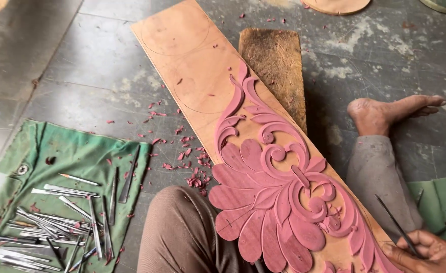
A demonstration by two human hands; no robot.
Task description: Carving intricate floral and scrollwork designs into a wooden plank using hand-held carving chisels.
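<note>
1. R hand (pixel 427 253): near right corner, palm up, fingers curled round a thin dark chisel (pixel 395 223). Blade points up and to the left; its shaft crosses my trouser leg (pixel 377 177). Hand lies just beside the near right edge of the board (pixel 192 65).

2. L hand: out of view; I cannot tell its state.

3. Board: long, light wood, runs from far left to near right across the floor (pixel 81 65). Near end lies over my lap, between the knee (pixel 182 227) and the right leg. Far end is bare, w/ faint pencilled arcs.

4. Carving (pixel 278 202): pink floral relief w/ scrolls, broad petals and leaves, covers the near half of the board. A leaf tip tapers toward the far end.

5. Chips (pixel 195 174): pink shavings on the floor just left of the board, a few on the bare wood.

6. Cloth (pixel 56 162): green, on the floor at near left, well apart from my hand. Approx. two dozen metal chisels (pixel 56 227) lie on it, most bunched at its near end.

7. Block (pixel 276 71): rough brown wood, partly under the board's right edge.

8. Foot (pixel 389 112): bare, right of the board, toes pointing right.
</note>
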